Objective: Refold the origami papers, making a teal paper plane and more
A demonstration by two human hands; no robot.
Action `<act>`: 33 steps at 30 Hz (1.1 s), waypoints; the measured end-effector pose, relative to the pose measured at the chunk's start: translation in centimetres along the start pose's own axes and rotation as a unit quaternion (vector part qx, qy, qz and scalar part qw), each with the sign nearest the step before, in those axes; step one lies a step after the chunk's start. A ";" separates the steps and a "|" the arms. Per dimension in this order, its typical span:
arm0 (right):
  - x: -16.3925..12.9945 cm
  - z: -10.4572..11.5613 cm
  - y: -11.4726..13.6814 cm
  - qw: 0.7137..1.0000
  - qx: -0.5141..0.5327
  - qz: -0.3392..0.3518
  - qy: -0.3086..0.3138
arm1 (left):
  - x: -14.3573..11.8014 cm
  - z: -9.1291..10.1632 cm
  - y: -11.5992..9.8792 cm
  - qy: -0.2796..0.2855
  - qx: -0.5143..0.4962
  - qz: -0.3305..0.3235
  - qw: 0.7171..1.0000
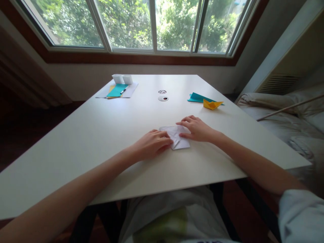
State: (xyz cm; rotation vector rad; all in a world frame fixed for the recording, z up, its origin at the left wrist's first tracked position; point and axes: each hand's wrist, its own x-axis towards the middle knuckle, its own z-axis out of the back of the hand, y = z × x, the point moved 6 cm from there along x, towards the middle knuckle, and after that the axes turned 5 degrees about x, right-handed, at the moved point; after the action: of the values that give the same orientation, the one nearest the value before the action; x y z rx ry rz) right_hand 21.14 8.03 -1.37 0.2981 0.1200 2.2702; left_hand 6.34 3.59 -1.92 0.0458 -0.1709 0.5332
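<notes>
A small piece of folded white paper (181, 144) lies on the table near its front edge, with crease lines and a narrow folded flap in its lower middle. My left hand (154, 143) rests over its left side, fingers laid on the paper and covering part of it. From the right, my right hand (196, 129) touches the paper with thumb and fingers spread apart. The thumb tip sits on the paper's right side, while the fingers reach over its upper right corner. Neither hand is wrapped round anything.
On the white table (101, 135), a yellow paper boat (212, 104) and a folded teal paper (198, 97) stand at right. Far left are teal sheets (117, 90), a pen (124, 90) and white containers (122, 79). Round table inserts (163, 98) sit mid-back. A sofa (275, 108) flanks the right.
</notes>
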 end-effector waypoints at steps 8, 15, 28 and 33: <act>0.1 -0.6 -1.4 0.997 0.009 -0.070 0.027 | -0.9 -0.3 -1.3 0.047 0.025 0.000 0.999; 0.1 -1.0 -2.2 0.992 0.059 -0.111 0.014 | -0.9 -0.7 -1.2 0.068 0.034 0.013 0.997; 0.1 -0.4 -1.5 0.972 0.196 -0.127 -0.030 | -0.7 -0.6 -0.8 0.065 0.046 0.012 0.997; 0.0 0.0 0.6 0.987 0.151 0.050 0.037 | -0.7 -0.7 -0.9 0.074 0.050 0.013 0.996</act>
State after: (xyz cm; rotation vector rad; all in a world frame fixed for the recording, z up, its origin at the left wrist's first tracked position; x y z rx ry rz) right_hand 20.66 7.67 -1.28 0.3844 0.5012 2.3611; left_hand 6.32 2.54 -2.68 0.1018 0.0004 0.5690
